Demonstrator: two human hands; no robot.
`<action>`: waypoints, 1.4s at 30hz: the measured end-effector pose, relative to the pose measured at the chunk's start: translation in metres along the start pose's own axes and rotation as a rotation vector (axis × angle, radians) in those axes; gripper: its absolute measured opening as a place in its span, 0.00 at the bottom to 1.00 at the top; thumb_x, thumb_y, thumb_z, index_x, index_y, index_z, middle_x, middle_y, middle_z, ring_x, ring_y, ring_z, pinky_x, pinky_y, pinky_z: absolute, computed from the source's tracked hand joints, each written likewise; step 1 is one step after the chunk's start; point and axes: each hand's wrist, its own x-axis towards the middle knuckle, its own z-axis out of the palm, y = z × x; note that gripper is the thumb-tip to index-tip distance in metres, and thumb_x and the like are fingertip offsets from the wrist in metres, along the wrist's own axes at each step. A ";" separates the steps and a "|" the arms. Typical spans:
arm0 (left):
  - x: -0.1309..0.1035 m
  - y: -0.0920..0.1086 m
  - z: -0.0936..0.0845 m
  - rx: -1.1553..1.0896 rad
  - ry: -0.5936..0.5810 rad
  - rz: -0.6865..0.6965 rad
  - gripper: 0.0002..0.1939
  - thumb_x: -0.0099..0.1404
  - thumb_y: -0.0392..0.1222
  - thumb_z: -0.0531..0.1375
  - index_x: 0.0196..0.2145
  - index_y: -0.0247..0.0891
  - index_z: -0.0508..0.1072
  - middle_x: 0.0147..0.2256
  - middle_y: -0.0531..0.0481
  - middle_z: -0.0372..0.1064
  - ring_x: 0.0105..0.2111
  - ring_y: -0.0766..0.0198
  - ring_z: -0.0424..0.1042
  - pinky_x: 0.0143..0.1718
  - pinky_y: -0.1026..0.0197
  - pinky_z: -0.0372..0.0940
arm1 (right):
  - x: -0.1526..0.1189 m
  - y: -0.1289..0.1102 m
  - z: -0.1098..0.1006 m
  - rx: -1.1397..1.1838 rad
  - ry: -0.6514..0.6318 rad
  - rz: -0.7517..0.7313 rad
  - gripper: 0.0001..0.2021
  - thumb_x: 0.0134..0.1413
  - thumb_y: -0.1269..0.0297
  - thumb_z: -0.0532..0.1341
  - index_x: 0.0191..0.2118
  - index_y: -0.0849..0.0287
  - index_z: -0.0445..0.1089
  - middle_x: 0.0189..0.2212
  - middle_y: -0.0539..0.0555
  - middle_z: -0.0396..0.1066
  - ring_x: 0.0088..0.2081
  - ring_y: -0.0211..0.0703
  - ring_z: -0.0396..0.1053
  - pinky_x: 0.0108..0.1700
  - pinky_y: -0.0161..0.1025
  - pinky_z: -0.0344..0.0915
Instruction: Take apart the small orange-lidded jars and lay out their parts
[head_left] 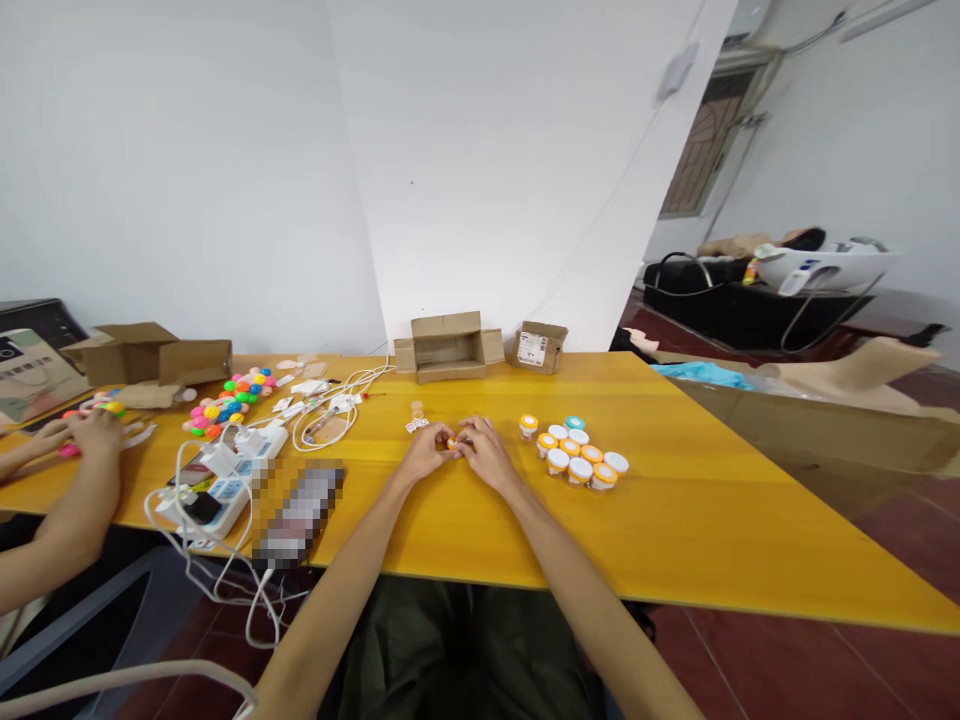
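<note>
My left hand (426, 452) and my right hand (486, 452) meet above the middle of the table, fingers closed in a pinch around a small orange-and-white lid (451, 443). Fingers cover most of that lid. Just beyond my left hand stands a small clear jar (417, 409) without a lid. White stickers with black print (416, 426) lie in front of it. To the right of my right hand is a cluster of several small clear jars (579, 469) with white, orange-rimmed and blue-rimmed lids. One orange-lidded jar (528, 426) stands a little apart.
Cardboard boxes (448, 352) (540, 346) stand at the back edge. Left are a power strip (225, 490) with tangled white cables, a pixelated phone (300, 515) and colourful balls (232, 400). Another person's hands (94, 430) work at the far left. A large carton (750, 425) sits right.
</note>
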 end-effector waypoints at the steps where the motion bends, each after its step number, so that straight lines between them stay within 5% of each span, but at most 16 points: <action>1: 0.000 0.000 0.000 0.002 -0.001 0.005 0.11 0.51 0.44 0.70 0.28 0.40 0.73 0.26 0.55 0.69 0.28 0.65 0.67 0.35 0.62 0.65 | 0.000 0.000 0.000 -0.006 -0.002 -0.008 0.08 0.53 0.75 0.63 0.28 0.54 0.72 0.43 0.55 0.70 0.47 0.47 0.67 0.52 0.47 0.64; 24: -0.002 0.009 -0.002 0.173 -0.006 0.047 0.09 0.51 0.37 0.69 0.29 0.40 0.72 0.29 0.53 0.68 0.33 0.63 0.67 0.41 0.60 0.64 | -0.001 0.001 -0.006 -0.097 -0.046 -0.034 0.07 0.55 0.74 0.63 0.30 0.55 0.72 0.42 0.56 0.70 0.46 0.47 0.67 0.50 0.45 0.65; 42: -0.005 0.009 -0.013 0.194 -0.111 0.108 0.05 0.61 0.43 0.63 0.31 0.41 0.78 0.32 0.49 0.69 0.33 0.61 0.67 0.41 0.58 0.65 | 0.000 -0.001 -0.007 -0.131 -0.074 -0.068 0.08 0.56 0.75 0.61 0.31 0.54 0.71 0.41 0.56 0.71 0.45 0.48 0.68 0.49 0.46 0.66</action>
